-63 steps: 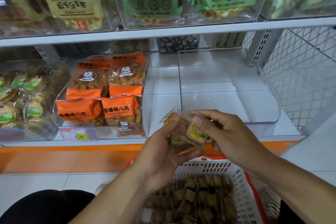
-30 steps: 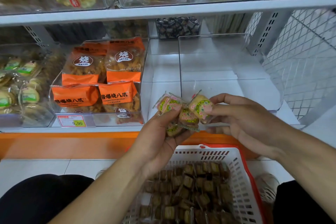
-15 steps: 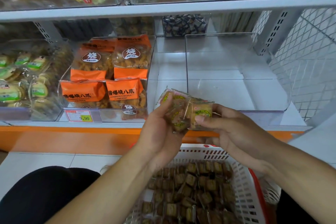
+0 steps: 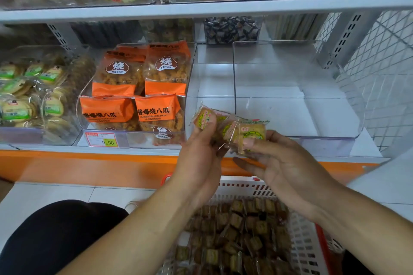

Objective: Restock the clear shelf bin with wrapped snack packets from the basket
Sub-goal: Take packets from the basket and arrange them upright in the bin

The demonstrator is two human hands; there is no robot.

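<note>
Both hands hold a small bunch of wrapped snack packets (image 4: pixel 232 128) in front of the shelf edge. My left hand (image 4: pixel 199 161) grips the packets on the left, thumb over a yellow-green label. My right hand (image 4: pixel 283 163) pinches the right-hand packet with thumb and forefinger. The clear shelf bin (image 4: pixel 297 87) stands just behind them on the right, with nothing visible inside. Below my wrists sits the white basket (image 4: pixel 308 243) with a red rim, holding several brown wrapped packets (image 4: pixel 241 234).
A clear bin of orange snack bags (image 4: pixel 138 94) stands left of the bin, with a price tag (image 4: pixel 101 139) on its front. Round green-labelled biscuits (image 4: pixel 26 96) fill the far left bin. A wire mesh panel (image 4: pixel 384 69) closes the right side. Another stocked shelf (image 4: pixel 201 6) hangs overhead.
The bunch of packets has been turned and regrouped between my hands, staying in front of the shelf edge. The view has shifted slightly.
</note>
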